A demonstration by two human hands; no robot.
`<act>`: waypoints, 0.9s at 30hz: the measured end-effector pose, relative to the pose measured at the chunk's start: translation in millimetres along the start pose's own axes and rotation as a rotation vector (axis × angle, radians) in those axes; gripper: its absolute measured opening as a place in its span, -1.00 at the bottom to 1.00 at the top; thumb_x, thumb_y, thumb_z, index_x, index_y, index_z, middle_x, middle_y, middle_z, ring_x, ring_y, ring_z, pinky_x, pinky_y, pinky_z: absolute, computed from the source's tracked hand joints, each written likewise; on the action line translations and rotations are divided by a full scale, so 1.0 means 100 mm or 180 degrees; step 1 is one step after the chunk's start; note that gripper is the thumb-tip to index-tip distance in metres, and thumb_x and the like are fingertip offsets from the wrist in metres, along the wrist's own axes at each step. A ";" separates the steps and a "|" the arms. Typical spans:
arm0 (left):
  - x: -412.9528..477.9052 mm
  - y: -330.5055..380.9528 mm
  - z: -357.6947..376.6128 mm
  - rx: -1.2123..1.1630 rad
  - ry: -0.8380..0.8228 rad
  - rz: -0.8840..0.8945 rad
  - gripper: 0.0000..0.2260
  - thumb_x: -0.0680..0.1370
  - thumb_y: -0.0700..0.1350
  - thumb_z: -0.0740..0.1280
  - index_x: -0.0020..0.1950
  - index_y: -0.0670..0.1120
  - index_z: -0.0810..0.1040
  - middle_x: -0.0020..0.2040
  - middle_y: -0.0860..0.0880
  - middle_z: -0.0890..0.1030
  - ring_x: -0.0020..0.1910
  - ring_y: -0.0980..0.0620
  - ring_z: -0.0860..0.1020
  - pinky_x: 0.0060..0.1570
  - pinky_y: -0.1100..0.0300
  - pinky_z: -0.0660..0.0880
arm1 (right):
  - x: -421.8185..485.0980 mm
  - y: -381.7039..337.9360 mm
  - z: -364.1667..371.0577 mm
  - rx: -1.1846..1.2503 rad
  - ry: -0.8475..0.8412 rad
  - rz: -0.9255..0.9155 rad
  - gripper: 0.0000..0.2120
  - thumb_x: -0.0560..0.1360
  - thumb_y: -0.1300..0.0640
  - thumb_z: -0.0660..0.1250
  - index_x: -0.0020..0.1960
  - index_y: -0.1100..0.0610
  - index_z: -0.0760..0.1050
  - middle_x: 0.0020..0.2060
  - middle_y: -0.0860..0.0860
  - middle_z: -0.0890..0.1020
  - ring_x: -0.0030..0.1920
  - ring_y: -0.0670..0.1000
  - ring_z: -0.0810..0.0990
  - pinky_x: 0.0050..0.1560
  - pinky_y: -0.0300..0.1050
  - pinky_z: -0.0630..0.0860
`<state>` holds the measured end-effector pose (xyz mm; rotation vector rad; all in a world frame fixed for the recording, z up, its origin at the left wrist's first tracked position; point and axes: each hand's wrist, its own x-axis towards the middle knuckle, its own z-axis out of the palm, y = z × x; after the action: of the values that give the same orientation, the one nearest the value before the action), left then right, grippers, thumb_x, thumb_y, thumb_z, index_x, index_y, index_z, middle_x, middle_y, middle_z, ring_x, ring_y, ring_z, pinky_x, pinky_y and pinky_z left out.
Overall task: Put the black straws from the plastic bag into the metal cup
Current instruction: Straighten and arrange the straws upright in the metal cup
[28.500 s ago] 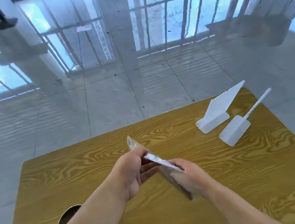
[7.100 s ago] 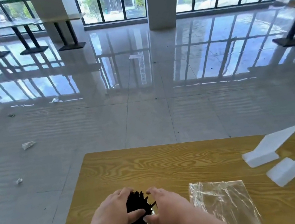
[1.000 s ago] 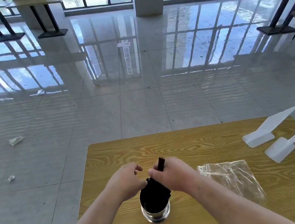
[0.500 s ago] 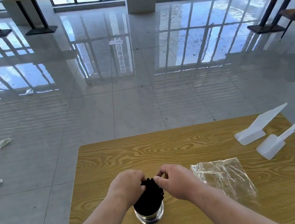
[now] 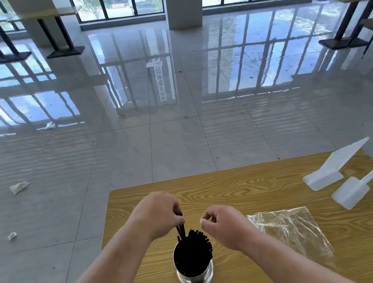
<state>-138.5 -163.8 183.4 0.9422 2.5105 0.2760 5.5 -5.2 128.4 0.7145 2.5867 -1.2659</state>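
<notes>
A shiny metal cup [image 5: 197,279] stands near the front of the wooden table [image 5: 250,185], filled with a bundle of black straws [image 5: 194,247]. My left hand [image 5: 157,215] is above the cup's left side and pinches a few straws, which stick up higher than the others. My right hand [image 5: 223,227] hovers just right of the cup with fingertips curled together and nothing visible in them. The plastic bag [image 5: 293,231] lies flat on the table to the right; no straws show inside it.
Two white plastic scoops lie at the table's far right, one a wedge shape [image 5: 329,167], the other with a long handle [image 5: 360,184]. Glossy tiled floor with scraps of litter [image 5: 19,187] surrounds the table. Other tables stand far off.
My left hand has risen and now holds a few straws lifted above the bundle. My right hand has come off the straws and moved slightly right.
</notes>
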 end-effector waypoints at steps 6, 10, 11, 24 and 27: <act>-0.13 -0.01 -0.62 -0.0185 0.0450 -0.0125 -0.83 0.46 0.10 0.57 -0.27 0.15 0.64 -0.30 0.15 0.67 -0.30 0.20 0.62 -0.30 0.21 0.48 | 0.01 -0.07 -0.06 0.0500 0.0036 0.0096 -0.81 0.63 0.01 0.33 -0.11 -0.01 0.65 -0.39 -0.09 0.63 -0.44 -0.10 0.46 -0.39 -0.08 0.46; -0.23 -0.05 -0.87 -0.0665 0.1388 -0.0082 -0.89 0.46 0.01 0.61 -0.21 0.06 0.72 -0.34 0.13 0.66 -0.32 0.18 0.59 -0.32 0.25 0.41 | 0.03 -0.10 -0.08 0.0725 0.0263 0.0244 -0.81 0.56 0.13 0.28 -0.13 0.04 0.66 -0.45 -0.11 0.59 -0.50 -0.12 0.40 -0.44 -0.12 0.39; -0.24 -0.07 -0.87 -0.0992 0.1651 -0.0057 -0.89 0.47 -0.02 0.61 -0.21 0.03 0.74 -0.36 0.10 0.66 -0.34 0.15 0.60 -0.30 0.24 0.44 | 0.03 -0.12 -0.10 0.0729 0.0255 0.0265 -0.81 0.55 0.14 0.28 -0.12 0.05 0.67 -0.44 -0.11 0.59 -0.51 -0.14 0.39 -0.44 -0.14 0.38; -0.23 -0.29 0.23 -0.4566 0.0469 -0.0895 -0.94 0.47 -0.14 0.58 -0.14 -0.12 0.80 -0.17 -0.14 0.75 -0.30 0.10 0.66 -0.24 0.23 0.65 | 0.03 -0.58 -0.32 0.3331 -0.0210 0.0589 -0.57 0.69 -0.13 0.31 0.05 0.22 0.74 -0.34 0.06 0.60 -0.41 -0.01 0.46 -0.38 -0.13 0.39; -0.27 -0.34 0.39 -0.4257 0.0018 -0.0865 -0.75 0.36 -0.04 0.64 -0.07 -0.17 0.78 -0.12 -0.14 0.76 -0.23 0.03 0.70 -0.15 0.18 0.67 | 0.03 -0.63 -0.39 0.2376 0.0222 0.0225 -0.61 0.71 0.03 0.26 -0.05 0.26 0.73 -0.37 0.12 0.64 -0.43 0.02 0.54 -0.40 -0.08 0.48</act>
<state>-121.0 -205.9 146.8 0.0344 1.7428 1.5534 -25.6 -7.2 195.3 0.9532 2.0618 -2.2314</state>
